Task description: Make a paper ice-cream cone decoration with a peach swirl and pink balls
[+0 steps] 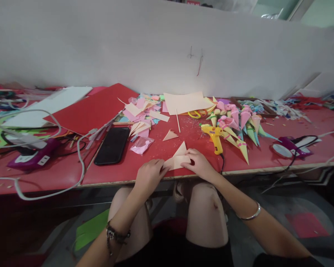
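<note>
A peach-coloured sheet of paper [178, 161], partly folded with a pointed top, lies at the front edge of the red table between my hands. My left hand [151, 173] pinches its left corner. At the right side, my right hand [199, 163] grips the paper between thumb and fingers. Just beyond it lies a small peach paper triangle [170, 135], with a thin pale stick [178, 121] farther back. A yellow glue gun [215, 139] rests to the right of my right hand.
Colourful paper cones [243, 118] are heaped at the right, behind the glue gun. A black phone [112, 146] lies left, near paper scraps [144, 111] and a red sheet [94, 107]. Purple power strips [33, 155] with cables stand at both sides. A white wall [114, 44] rises behind.
</note>
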Available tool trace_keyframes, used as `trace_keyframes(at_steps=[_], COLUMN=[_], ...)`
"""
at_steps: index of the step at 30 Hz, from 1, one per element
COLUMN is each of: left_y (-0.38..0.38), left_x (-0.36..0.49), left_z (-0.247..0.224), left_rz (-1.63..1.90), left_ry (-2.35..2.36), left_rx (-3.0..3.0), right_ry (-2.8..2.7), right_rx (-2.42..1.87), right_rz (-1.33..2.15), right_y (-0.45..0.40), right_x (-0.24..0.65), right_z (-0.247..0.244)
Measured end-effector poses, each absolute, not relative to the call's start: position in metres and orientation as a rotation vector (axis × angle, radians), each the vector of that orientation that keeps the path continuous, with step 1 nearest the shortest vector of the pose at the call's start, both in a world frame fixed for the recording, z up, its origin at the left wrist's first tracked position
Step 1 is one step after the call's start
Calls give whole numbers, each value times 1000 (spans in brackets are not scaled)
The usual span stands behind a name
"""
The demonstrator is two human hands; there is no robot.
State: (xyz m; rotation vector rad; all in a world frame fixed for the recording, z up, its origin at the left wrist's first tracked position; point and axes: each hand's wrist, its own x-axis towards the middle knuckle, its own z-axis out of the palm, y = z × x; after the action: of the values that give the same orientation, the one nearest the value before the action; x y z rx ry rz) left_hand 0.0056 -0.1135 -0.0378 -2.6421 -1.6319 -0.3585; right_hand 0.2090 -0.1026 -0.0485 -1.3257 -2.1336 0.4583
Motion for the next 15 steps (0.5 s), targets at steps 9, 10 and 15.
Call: trace_keyframes(at_steps=[9, 10, 15], left_y=[-109, -108, -105], left_x=[5, 5, 2], left_z=[-30, -28, -25], left_rz=[-399, -334, -105], left_ry=[-1211, -1077, -755], left_rx=[-2786, -2844, -2966], right_ry=[-2196, -2203, -2233], right_rx=[-1344, -1348, -1350], right_rz=[374, 368, 322], right_y=[-103, -103, -103], right_x=[207, 206, 206], right_z=[-50, -50, -51])
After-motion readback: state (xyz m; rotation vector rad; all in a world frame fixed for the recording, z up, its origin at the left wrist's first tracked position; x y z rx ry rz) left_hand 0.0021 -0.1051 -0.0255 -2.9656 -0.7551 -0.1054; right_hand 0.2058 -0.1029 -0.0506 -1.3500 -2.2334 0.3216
